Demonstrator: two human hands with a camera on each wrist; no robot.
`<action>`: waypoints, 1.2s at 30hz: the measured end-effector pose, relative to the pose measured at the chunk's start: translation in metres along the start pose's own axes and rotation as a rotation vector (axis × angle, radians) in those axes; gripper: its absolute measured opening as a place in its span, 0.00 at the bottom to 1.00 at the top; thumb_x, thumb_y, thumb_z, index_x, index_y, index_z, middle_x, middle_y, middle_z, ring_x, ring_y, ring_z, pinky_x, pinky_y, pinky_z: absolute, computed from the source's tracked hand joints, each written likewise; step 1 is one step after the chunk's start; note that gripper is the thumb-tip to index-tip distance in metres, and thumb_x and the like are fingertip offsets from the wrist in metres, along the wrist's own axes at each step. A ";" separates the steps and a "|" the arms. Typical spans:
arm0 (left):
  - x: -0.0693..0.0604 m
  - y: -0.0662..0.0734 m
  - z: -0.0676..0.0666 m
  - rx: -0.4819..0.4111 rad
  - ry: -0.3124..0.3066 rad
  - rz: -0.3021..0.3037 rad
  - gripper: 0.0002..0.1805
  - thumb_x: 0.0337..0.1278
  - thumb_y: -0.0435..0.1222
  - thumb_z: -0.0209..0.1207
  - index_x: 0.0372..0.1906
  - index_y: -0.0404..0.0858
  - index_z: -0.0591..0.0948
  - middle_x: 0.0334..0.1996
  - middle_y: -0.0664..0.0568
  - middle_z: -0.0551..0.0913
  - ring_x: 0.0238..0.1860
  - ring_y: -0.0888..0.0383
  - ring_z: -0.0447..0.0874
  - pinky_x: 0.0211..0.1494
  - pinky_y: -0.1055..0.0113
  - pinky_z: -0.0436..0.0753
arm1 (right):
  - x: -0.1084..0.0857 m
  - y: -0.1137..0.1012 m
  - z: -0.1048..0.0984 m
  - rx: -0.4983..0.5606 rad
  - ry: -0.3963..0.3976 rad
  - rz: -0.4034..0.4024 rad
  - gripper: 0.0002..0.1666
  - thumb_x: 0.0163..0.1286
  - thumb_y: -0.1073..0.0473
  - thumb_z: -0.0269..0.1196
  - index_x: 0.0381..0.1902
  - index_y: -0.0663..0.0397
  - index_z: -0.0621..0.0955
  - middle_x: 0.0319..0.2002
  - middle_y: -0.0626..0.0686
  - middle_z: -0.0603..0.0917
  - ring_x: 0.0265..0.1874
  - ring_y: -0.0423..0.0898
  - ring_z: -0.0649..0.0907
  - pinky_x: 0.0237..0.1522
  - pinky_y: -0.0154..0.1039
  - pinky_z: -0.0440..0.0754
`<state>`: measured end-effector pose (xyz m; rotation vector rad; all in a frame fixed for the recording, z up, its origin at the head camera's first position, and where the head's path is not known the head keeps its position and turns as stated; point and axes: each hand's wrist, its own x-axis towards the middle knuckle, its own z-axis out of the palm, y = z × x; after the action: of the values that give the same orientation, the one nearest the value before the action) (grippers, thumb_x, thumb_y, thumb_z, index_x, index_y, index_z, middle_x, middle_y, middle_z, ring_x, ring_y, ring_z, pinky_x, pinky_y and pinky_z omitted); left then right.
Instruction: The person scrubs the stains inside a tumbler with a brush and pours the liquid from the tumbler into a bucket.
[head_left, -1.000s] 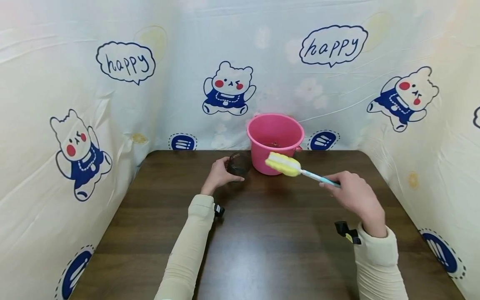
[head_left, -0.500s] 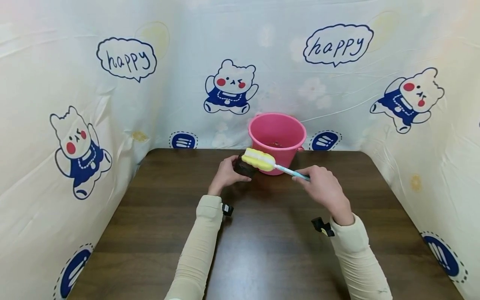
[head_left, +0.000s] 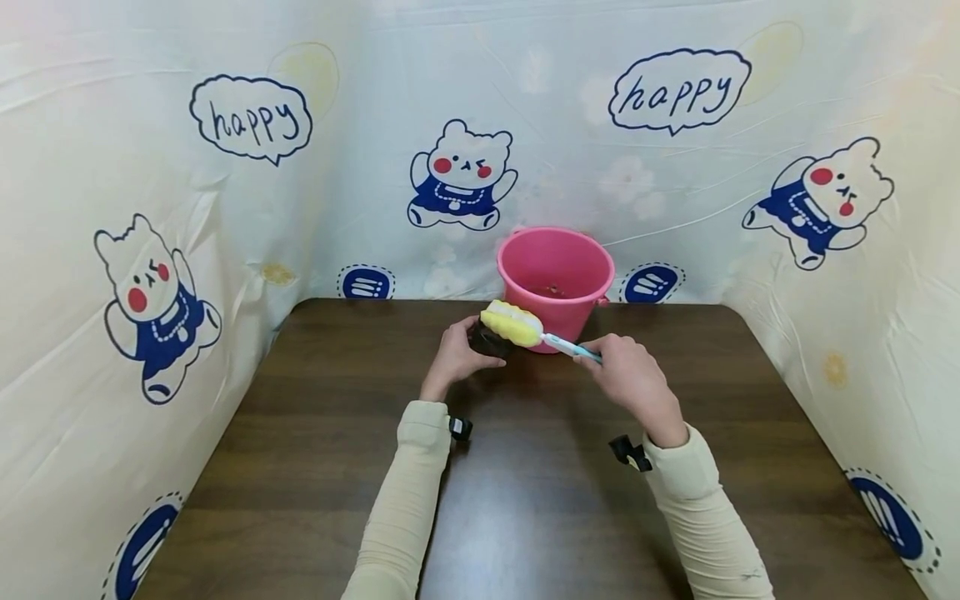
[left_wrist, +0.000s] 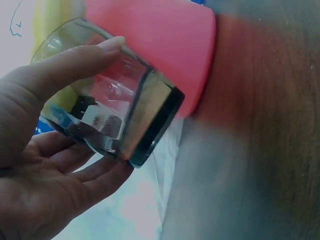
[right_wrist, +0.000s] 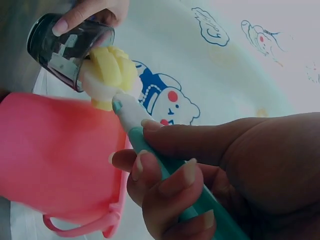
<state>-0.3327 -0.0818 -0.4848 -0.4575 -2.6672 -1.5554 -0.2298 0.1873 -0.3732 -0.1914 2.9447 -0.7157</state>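
My left hand [head_left: 454, 358] grips a dark, see-through glass cup [left_wrist: 142, 107], thumb on one side and fingers on the other. In the left wrist view the cup is tilted off the table. My right hand [head_left: 636, 382] holds a sponge cup brush [right_wrist: 165, 170] by its turquoise and white handle. The yellow and white sponge head [right_wrist: 107, 70] is at the cup's mouth in the right wrist view. How far it reaches inside is hard to tell. From the head view, the sponge [head_left: 513, 323] covers part of the cup.
A pink bucket [head_left: 558, 317] stands right behind the cup and brush at the table's far edge, with something small and unclear inside. The dark wooden table [head_left: 525, 500] is bordered by a printed cloth [head_left: 360, 192] at the back and sides.
My right hand has moved left with the brush, bringing its sponge from in front of the bucket to the cup's mouth. The cup in my left hand has shifted slightly right and tilted.
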 end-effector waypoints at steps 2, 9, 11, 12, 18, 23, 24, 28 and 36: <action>-0.001 -0.001 0.001 -0.007 0.010 0.000 0.45 0.38 0.37 0.82 0.66 0.34 0.75 0.59 0.42 0.82 0.60 0.45 0.79 0.66 0.49 0.78 | 0.000 -0.002 0.001 0.007 -0.012 0.000 0.12 0.74 0.54 0.64 0.48 0.55 0.87 0.19 0.51 0.70 0.18 0.46 0.69 0.19 0.36 0.66; -0.002 -0.005 0.002 -0.011 0.017 0.011 0.43 0.37 0.35 0.82 0.65 0.35 0.78 0.58 0.43 0.83 0.58 0.45 0.79 0.66 0.48 0.78 | 0.000 -0.008 0.003 0.004 -0.052 0.021 0.12 0.75 0.55 0.64 0.47 0.56 0.87 0.19 0.50 0.69 0.17 0.45 0.68 0.19 0.35 0.64; -0.001 -0.006 0.002 -0.002 0.015 0.018 0.44 0.36 0.35 0.83 0.65 0.35 0.77 0.58 0.42 0.83 0.59 0.45 0.79 0.67 0.48 0.78 | 0.000 -0.009 0.001 0.000 -0.064 0.025 0.12 0.75 0.55 0.64 0.48 0.57 0.86 0.18 0.50 0.69 0.17 0.45 0.67 0.19 0.35 0.63; 0.000 -0.007 0.002 0.004 0.013 0.020 0.45 0.36 0.35 0.83 0.66 0.35 0.77 0.59 0.42 0.83 0.59 0.45 0.79 0.67 0.48 0.77 | 0.000 -0.009 0.001 0.001 -0.068 0.028 0.12 0.75 0.55 0.64 0.48 0.57 0.86 0.18 0.50 0.68 0.17 0.45 0.67 0.18 0.35 0.63; 0.001 -0.008 0.002 0.024 0.016 0.028 0.48 0.34 0.32 0.83 0.69 0.34 0.75 0.62 0.41 0.81 0.63 0.44 0.77 0.69 0.47 0.75 | 0.003 -0.007 -0.002 -0.003 -0.098 0.012 0.15 0.74 0.55 0.64 0.50 0.59 0.87 0.17 0.49 0.67 0.16 0.44 0.65 0.18 0.35 0.60; 0.001 -0.003 0.003 0.055 -0.016 0.089 0.48 0.31 0.28 0.83 0.67 0.36 0.77 0.61 0.43 0.82 0.63 0.44 0.77 0.69 0.48 0.74 | 0.008 -0.006 -0.002 -0.025 -0.122 0.003 0.14 0.74 0.53 0.65 0.45 0.58 0.87 0.16 0.48 0.66 0.16 0.43 0.64 0.18 0.35 0.59; 0.001 -0.003 0.004 0.064 -0.027 0.097 0.48 0.30 0.28 0.83 0.67 0.37 0.77 0.61 0.43 0.82 0.63 0.45 0.77 0.68 0.48 0.75 | 0.008 -0.006 -0.002 -0.028 -0.129 0.005 0.14 0.74 0.53 0.65 0.43 0.58 0.87 0.16 0.48 0.66 0.16 0.43 0.64 0.19 0.35 0.60; 0.001 -0.007 0.005 0.073 -0.049 0.081 0.49 0.31 0.30 0.83 0.68 0.39 0.77 0.62 0.44 0.81 0.64 0.46 0.77 0.69 0.50 0.75 | 0.006 -0.006 -0.006 -0.043 -0.149 0.011 0.12 0.74 0.52 0.64 0.38 0.56 0.86 0.17 0.47 0.65 0.17 0.43 0.64 0.20 0.35 0.60; 0.000 -0.009 0.003 0.045 -0.091 0.095 0.50 0.36 0.32 0.83 0.72 0.38 0.73 0.66 0.44 0.78 0.67 0.45 0.74 0.72 0.48 0.72 | -0.002 -0.008 -0.028 -0.102 -0.137 0.006 0.10 0.72 0.53 0.66 0.40 0.53 0.89 0.19 0.48 0.71 0.21 0.45 0.67 0.21 0.37 0.63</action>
<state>-0.3349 -0.0832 -0.4942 -0.6577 -2.6956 -1.4806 -0.2307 0.1932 -0.3448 -0.2306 2.8509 -0.5291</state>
